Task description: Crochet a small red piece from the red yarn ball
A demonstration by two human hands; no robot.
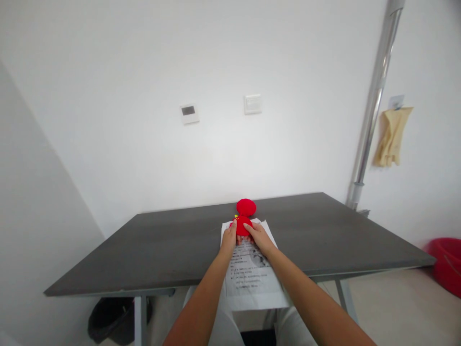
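Note:
Between my two hands, over a printed sheet of paper (248,283), is a soft-looking red round item (243,225). My left hand (229,236) is closed on its left side, thumb on top. From the right, my right hand (260,237) grips it, with the thumb pressed on its face. A small yellow bit (236,216) shows near the left thumb. Just behind is a second red rounded shape (246,207); whether the two are joined, I cannot tell. Some fingertips show below the red item.
The paper lies on a dark grey table (173,245) and hangs over its front edge. A white wall stands behind, with a metal pipe (376,101) and hanging yellowish gloves (392,137) at right. A black bin (111,319) and a red bucket (448,266) are on the floor.

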